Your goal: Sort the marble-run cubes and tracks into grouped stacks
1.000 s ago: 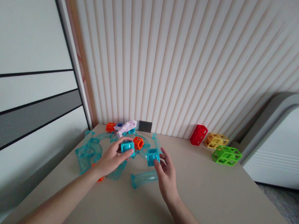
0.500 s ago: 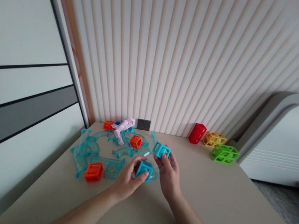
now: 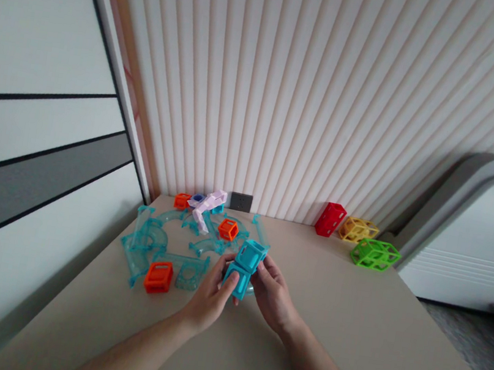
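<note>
Left hand (image 3: 211, 294) grips the lower blue cube (image 3: 236, 279); right hand (image 3: 274, 294) grips the upper cube (image 3: 251, 255), touching; likely light, stiff plastic, best held by the frames.

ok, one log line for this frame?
left hand: holds lower teal cube | right hand: holds upper teal cube | cubes: stacked, touching | nearby: orange cube on table

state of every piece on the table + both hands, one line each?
left hand: shut on lower teal cube
right hand: shut on upper teal cube, stacked on the lower one
orange cube: lying free, near front
clear teal track pieces: loose, scattered
red cube: standing at wall
yellow cube: resting untouched
green cube: resting untouched
</note>
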`<action>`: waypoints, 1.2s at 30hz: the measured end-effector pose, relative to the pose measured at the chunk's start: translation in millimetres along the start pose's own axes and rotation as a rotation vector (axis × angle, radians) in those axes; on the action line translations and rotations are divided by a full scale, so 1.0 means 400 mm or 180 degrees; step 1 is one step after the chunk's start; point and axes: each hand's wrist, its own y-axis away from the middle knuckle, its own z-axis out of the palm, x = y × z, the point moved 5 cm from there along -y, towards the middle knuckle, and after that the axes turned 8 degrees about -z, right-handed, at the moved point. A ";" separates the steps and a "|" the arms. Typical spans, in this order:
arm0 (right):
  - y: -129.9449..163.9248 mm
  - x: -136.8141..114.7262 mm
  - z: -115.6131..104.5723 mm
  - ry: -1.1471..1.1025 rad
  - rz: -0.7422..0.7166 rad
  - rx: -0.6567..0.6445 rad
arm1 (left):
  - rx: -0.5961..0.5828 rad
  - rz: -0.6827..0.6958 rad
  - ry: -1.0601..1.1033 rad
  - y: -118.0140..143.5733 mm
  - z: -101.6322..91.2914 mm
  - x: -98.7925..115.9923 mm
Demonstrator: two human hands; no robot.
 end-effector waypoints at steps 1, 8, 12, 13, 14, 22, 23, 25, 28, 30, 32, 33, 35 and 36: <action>0.002 -0.001 0.005 0.0028 0.0012 -0.0048 | 0.0044 -0.0032 0.0040 0.000 -0.001 -0.001; 0.007 0.018 0.011 -0.0223 0.0289 -0.0267 | 0.0136 -0.0139 0.0155 0.003 0.002 -0.011; 0.002 0.020 0.002 -0.0074 0.0119 -0.0187 | 0.0426 -0.0100 0.0200 -0.005 -0.014 -0.022; 0.001 0.017 0.003 0.0054 0.0052 -0.0201 | 0.0497 -0.0059 0.0248 -0.008 -0.019 -0.023; -0.001 0.013 0.005 0.0200 -0.0010 -0.0221 | 0.0550 -0.0018 0.0292 -0.012 -0.023 -0.024; -0.010 0.004 -0.002 0.0584 -0.0188 -0.0166 | 0.0500 0.0055 0.0484 -0.014 -0.024 -0.010; -0.010 0.008 -0.007 0.0592 -0.0184 -0.0140 | 0.0463 0.0019 0.0488 -0.013 -0.023 -0.009; -0.008 0.015 -0.012 0.0599 -0.0172 -0.0134 | 0.0452 0.0000 0.0453 -0.013 -0.025 -0.007; -0.006 0.021 -0.014 0.0639 -0.0195 -0.0145 | 0.0514 0.0089 0.0342 -0.016 -0.032 -0.005; -0.005 0.020 -0.015 0.0725 -0.0227 -0.0116 | 0.0563 0.0120 0.0276 -0.019 -0.035 -0.006; -0.005 0.018 -0.016 0.0811 -0.0252 -0.0096 | 0.0607 0.0154 0.0244 -0.020 -0.036 -0.005; -0.005 0.017 -0.017 0.0841 -0.0263 -0.0093 | 0.0623 0.0171 0.0229 -0.020 -0.037 -0.005; -0.005 0.016 -0.019 0.0878 -0.0292 -0.0092 | 0.0631 0.0193 0.0201 -0.018 -0.036 -0.004; -0.005 0.017 -0.020 0.0887 -0.0308 -0.0096 | 0.0632 0.0200 0.0192 -0.017 -0.036 -0.003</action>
